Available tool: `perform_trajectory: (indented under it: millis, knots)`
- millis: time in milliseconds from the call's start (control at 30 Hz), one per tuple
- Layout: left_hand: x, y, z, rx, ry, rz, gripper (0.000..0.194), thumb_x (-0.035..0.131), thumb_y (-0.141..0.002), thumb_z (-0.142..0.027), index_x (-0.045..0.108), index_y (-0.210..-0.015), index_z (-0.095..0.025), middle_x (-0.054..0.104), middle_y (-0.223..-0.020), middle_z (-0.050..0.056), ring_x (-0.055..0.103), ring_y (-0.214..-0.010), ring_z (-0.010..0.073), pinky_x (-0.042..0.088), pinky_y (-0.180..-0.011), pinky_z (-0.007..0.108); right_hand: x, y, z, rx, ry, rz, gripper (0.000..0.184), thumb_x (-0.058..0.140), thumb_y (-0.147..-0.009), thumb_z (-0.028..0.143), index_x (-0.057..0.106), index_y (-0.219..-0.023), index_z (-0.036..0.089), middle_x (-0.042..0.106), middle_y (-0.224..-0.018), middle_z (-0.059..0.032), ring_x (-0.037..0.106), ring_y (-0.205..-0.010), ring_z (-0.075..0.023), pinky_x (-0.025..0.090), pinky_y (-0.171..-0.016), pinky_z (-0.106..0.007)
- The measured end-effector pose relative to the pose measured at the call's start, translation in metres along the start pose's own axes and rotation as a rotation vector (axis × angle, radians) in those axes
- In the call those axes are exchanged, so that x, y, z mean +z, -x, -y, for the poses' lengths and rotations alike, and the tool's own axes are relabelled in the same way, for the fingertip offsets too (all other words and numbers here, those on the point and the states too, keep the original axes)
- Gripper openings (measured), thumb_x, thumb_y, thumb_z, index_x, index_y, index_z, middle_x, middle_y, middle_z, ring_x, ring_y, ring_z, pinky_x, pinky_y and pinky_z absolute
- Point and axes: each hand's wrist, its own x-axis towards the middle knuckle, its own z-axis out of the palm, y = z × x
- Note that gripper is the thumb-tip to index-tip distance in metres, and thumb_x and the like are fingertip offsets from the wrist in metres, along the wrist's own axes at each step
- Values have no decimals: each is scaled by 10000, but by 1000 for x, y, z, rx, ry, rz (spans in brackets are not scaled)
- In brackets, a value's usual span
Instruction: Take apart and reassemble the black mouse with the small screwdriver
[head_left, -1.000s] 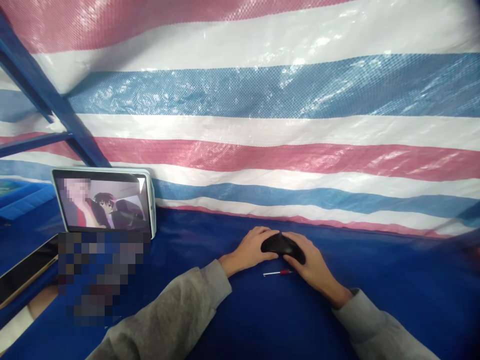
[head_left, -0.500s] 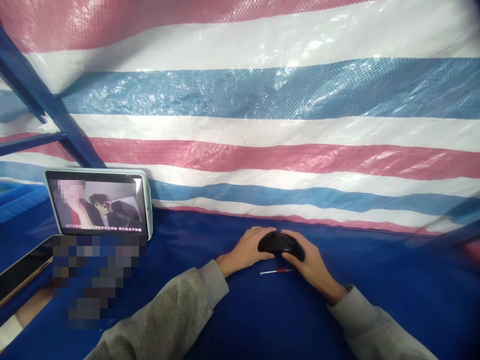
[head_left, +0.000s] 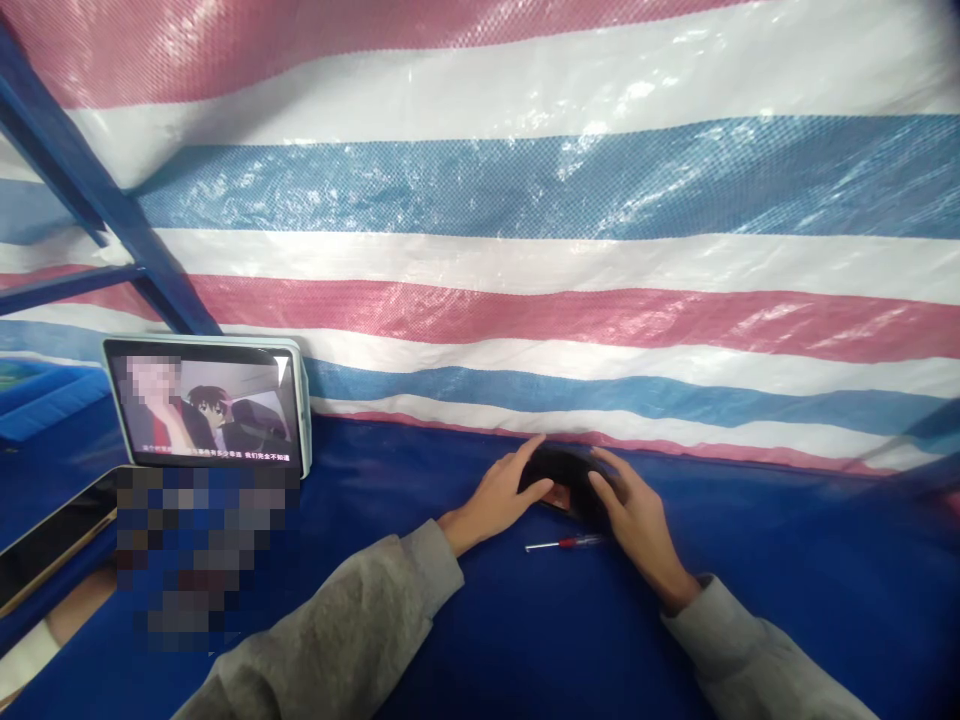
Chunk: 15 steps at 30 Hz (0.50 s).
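A black, rounded computer mouse [head_left: 574,470] lies between both hands over the blue surface. Its near side shows a reddish-brown patch inside a dark opening; the rest of the inside is hidden. My left hand [head_left: 501,498] holds the left end, thumb on the near side and index finger raised off the far edge. Around the right end curls my right hand [head_left: 637,515], thumb on the near side and fingers behind. Just in front of the mouse rests a small screwdriver [head_left: 566,543] with a red and clear handle, its metal tip pointing left.
A tablet [head_left: 210,405] in a pale case stands at the left, playing a cartoon. In front of it are a phone [head_left: 64,535] and another person's forearm [head_left: 82,600], partly pixelated. Striped plastic sheeting [head_left: 525,260] hangs behind; blue metal bars [head_left: 135,230] cross the left.
The mouse has tilted between my hands, and a reddish-brown patch now shows on its near side. My left index finger has lifted; both thumbs have moved up onto the mouse.
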Motion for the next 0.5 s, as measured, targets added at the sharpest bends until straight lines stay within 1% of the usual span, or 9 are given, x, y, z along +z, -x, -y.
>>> perform_trajectory:
  millis: [67, 167, 300, 333, 400, 500]
  knots:
    - [1, 0, 1, -2, -6, -20, 615, 509, -974, -405, 257, -1523, -286, 473, -1472, 54, 480, -1319, 257, 356, -1131, 457, 1, 0, -1, -13, 19, -4, 492, 532, -904, 509, 581, -1292, 210, 647, -1286, -114, 668, -1070, -254, 530, -963, -439]
    - [3, 0, 3, -9, -37, -37, 606, 514, -969, -380, 267, -1516, -295, 491, -1452, 54, 495, -1299, 260, 367, -1116, 455, 1, -1, -3, -80, 67, -13, 461, 514, -922, 483, 584, -1292, 218, 632, -1303, -104, 627, -1140, -254, 488, -1021, -454]
    - [1, 0, -2, -29, -82, -56, 592, 521, -959, -341, 285, -1499, -289, 568, -1353, 56, 542, -1224, 250, 384, -1079, 437, 1, -2, -4, -153, 129, -11, 398, 484, -943, 447, 613, -1252, 232, 617, -1301, -98, 574, -1203, -257, 451, -1056, -467]
    - [0, 0, -4, -34, -92, -58, 573, 518, -959, -330, 301, -1487, -287, 592, -1313, 52, 555, -1198, 244, 390, -1065, 428, 2, -2, -4, -159, 144, -1, 394, 480, -945, 445, 617, -1250, 237, 609, -1309, -97, 565, -1215, -258, 451, -1057, -465]
    - [-2, 1, -9, -30, -121, -59, 492, 525, -950, -309, 383, -1420, -284, 633, -1227, 36, 576, -1140, 233, 405, -1029, 407, 2, -3, -5, -164, 171, 26, 390, 473, -948, 441, 626, -1249, 244, 598, -1324, -93, 557, -1229, -257, 451, -1058, -459]
    - [-2, 2, -15, -46, -215, -112, 382, 570, -916, -310, 482, -1285, -262, 644, -1134, 27, 573, -1095, 231, 407, -988, 398, 3, -3, -5, -170, 175, 66, 378, 468, -950, 432, 646, -1225, 245, 610, -1313, -87, 569, -1218, -248, 438, -1073, -452]
